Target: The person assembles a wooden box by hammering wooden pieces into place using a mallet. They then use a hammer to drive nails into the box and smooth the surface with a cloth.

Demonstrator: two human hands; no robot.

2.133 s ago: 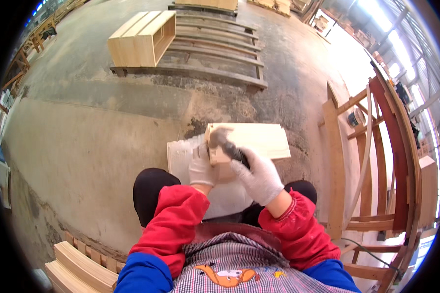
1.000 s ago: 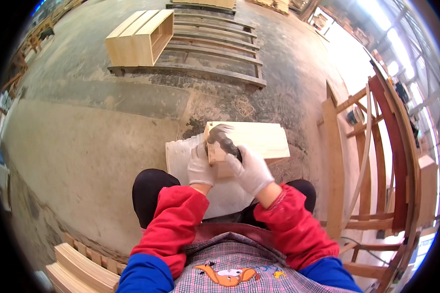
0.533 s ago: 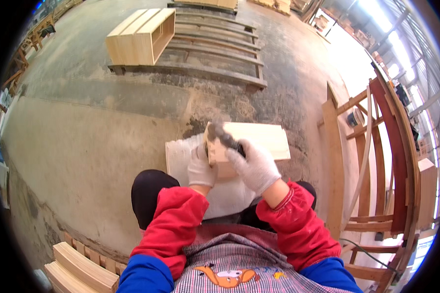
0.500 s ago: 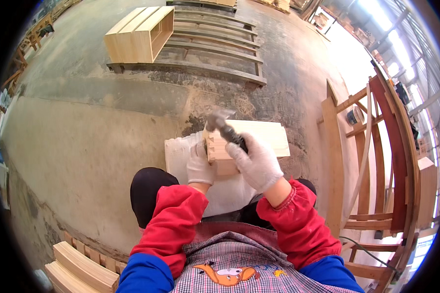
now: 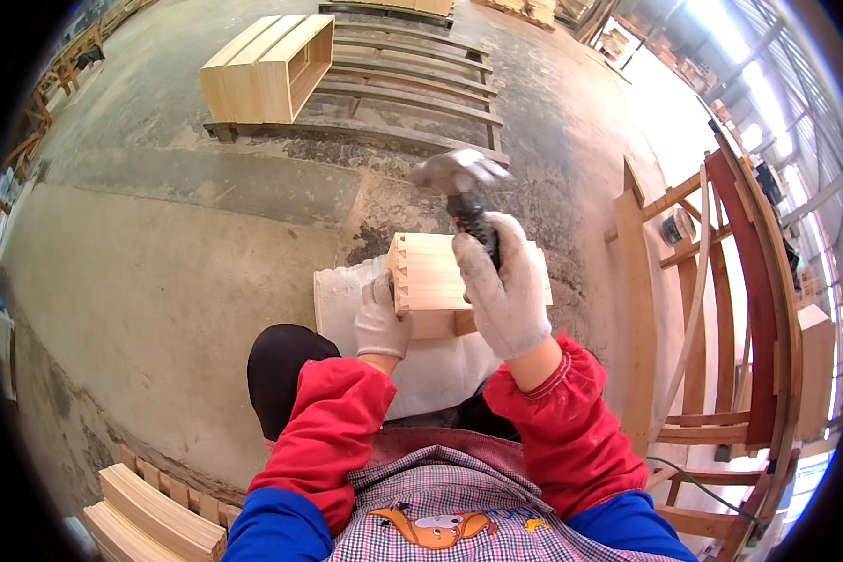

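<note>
A claw hammer (image 5: 471, 214) with a dark handle is gripped in my gloved right hand (image 5: 508, 292), its blurred metal head raised above a pale wooden drawer box (image 5: 429, 272). The box has dovetail joints along its left corner and rests on a white padded surface (image 5: 445, 373) in front of me. My gloved left hand (image 5: 381, 321) is closed around the box's left end, steadying it; some of its fingers are hidden behind the wood.
Ahead on the floor, a larger wooden box (image 5: 253, 89) sits on a slatted pallet (image 5: 403, 89). Stacked wooden boards (image 5: 155, 515) lie at lower left. A wooden rack (image 5: 759, 309) stands to my right, with a small bucket (image 5: 676, 226) by it.
My right hand has lifted the hammer up and slightly right, away from the box's left corner. The left hand and the drawer box stay nearly where they were.
</note>
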